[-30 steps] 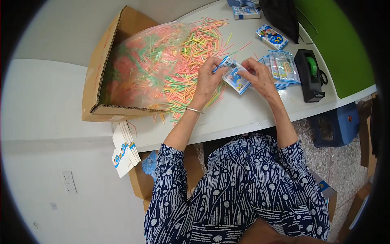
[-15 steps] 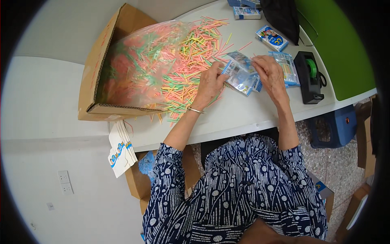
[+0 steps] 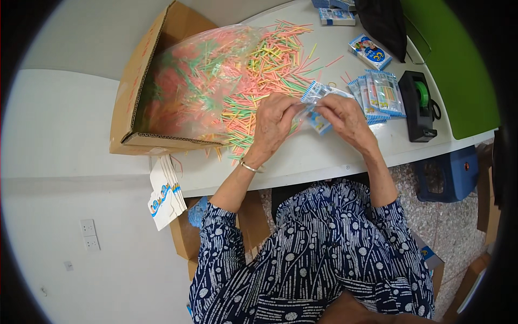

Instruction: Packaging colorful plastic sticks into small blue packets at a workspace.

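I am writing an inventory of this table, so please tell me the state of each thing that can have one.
cardboard box: on its side, open
clear bag of sticks: open, sticks spilling onto the table
small packet: held in both hands
left hand: gripping the packet
right hand: gripping the packet
filled packets: stacked flat
tape dispenser: upright, unused

Bare white tabletop (image 3: 324,156) runs along the near edge in front of both hands, open for passing. Toward the left edge a tipped brown cardboard box (image 3: 135,92) and its clear plastic bag of coloured sticks (image 3: 199,81) block the way; loose coloured sticks (image 3: 275,59) cover the middle. Toward the right edge lie a row of filled clear packets (image 3: 380,94) and a black tape dispenser (image 3: 421,105), just beside each other.
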Available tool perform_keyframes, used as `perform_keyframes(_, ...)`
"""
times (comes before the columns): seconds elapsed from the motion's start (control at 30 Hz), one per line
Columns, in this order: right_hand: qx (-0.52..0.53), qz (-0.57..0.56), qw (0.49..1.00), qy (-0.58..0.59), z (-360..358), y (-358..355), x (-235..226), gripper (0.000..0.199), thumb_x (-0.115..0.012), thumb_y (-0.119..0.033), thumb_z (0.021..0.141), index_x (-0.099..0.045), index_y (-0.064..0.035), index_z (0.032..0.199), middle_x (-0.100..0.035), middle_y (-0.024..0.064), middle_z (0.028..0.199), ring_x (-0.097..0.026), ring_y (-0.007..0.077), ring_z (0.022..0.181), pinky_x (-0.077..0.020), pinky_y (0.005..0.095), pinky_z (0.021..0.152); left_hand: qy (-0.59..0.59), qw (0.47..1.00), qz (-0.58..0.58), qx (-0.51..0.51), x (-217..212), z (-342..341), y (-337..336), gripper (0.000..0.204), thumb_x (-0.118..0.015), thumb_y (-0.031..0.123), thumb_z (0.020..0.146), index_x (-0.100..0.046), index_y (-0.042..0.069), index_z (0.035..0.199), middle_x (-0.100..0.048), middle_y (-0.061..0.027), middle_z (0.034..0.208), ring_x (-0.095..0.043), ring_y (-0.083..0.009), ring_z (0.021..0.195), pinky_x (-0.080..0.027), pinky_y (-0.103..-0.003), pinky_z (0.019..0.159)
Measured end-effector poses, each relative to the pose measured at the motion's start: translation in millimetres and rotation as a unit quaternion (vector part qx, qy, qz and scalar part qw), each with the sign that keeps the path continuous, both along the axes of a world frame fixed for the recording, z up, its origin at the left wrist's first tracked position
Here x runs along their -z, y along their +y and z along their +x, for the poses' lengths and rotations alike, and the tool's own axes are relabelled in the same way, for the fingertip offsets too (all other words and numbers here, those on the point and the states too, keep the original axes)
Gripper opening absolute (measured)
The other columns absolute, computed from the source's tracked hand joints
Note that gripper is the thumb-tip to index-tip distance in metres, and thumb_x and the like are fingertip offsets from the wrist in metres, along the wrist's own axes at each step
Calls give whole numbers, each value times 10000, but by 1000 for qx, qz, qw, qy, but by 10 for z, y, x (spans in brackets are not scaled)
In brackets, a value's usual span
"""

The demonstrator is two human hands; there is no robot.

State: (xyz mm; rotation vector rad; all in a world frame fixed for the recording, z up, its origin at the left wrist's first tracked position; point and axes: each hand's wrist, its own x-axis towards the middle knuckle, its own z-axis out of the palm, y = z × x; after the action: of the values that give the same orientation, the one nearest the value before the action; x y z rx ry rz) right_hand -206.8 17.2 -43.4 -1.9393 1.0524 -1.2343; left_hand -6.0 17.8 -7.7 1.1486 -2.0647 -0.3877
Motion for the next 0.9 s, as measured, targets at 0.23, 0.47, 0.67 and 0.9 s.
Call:
perform_keyframes(0.23, -37, -39, 998, 26, 182, 71, 111, 202, -593, -158, 878, -523, 3, 779, -519, 166, 659, -531, 350, 632, -401, 433, 581, -79, 995, 51, -33, 40, 302, 104, 135, -676, 86, 798, -657, 9, 907, -646, -95, 829, -595, -246, 797, -454, -340, 774)
perform_keyframes(0.47, 69, 57, 994, -62, -167, -126, 94, 283, -541, -171, 942, -432, -21, 727, -354, -8, 625, -322, 63, 592, -273, 270, 503, -345, 937, -38, 39, -22, 391, 168, 802, -778, 403, 673, -441, 39, 1303, -354, -173, 1409, -302, -382, 1306, -254, -534, 1043)
perform_keyframes(0.67, 32, 157, 984, -84, -37, -207, 334, 283, -526, -232, 950, -456, -46, 749, -361, -53, 640, -313, 39, 614, -249, 244, 516, -414, 905, -41, 89, 115, 410, -111, 773, -700, 414, 732, -402, 19, 1327, -271, -188, 1462, -222, -408, 1355, -200, -564, 1073)
perform_keyframes(0.9, 48, 215, 970, -103, -42, -241, 331, 277, -519, -242, 948, -456, -76, 735, -346, -78, 659, -309, 26, 624, -253, 234, 528, -473, 867, -71, 140, 96, 337, -607, 751, -667, 353, 697, -415, -9, 1305, -309, -184, 1447, -246, -402, 1350, -231, -567, 1066)
